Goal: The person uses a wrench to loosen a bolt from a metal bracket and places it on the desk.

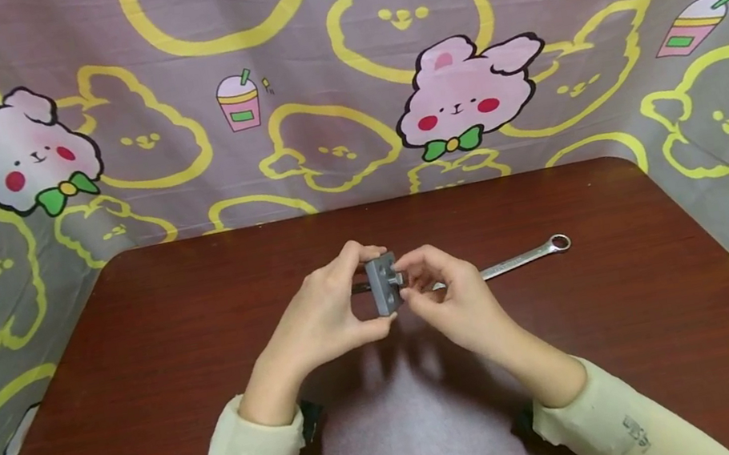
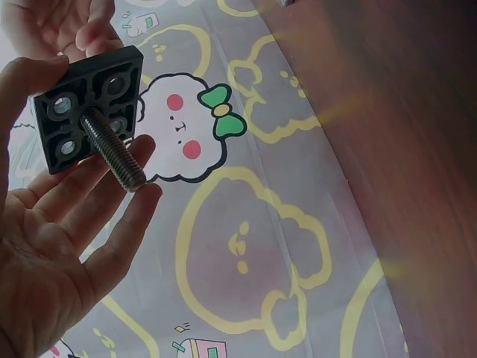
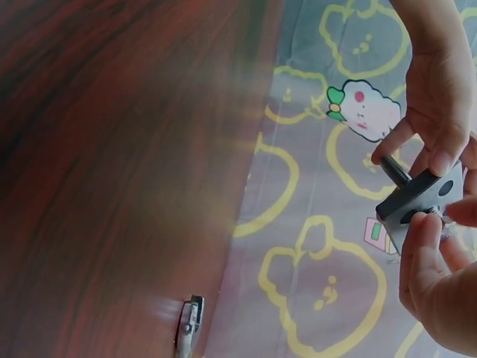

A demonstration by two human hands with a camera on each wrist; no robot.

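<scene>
Above the middle of the table, my left hand [image 1: 320,308] grips a dark grey square plate [image 1: 380,290] by its opposite edges, thumb below and fingers above. The plate stands on edge and has holes near its corners. A metal bolt [image 2: 112,151] passes through its centre, the threaded shank sticking out on the left-hand side. Left fingertips lie close to the shank's end in the left wrist view. On the plate's other side, my right hand [image 1: 458,300] pinches the bolt's head [image 1: 396,279] between thumb and fingers.
A silver wrench [image 1: 520,262] lies on the brown table [image 1: 140,365] behind my right hand, its ring end pointing right. A patterned curtain [image 1: 321,64] surrounds the table's back and sides.
</scene>
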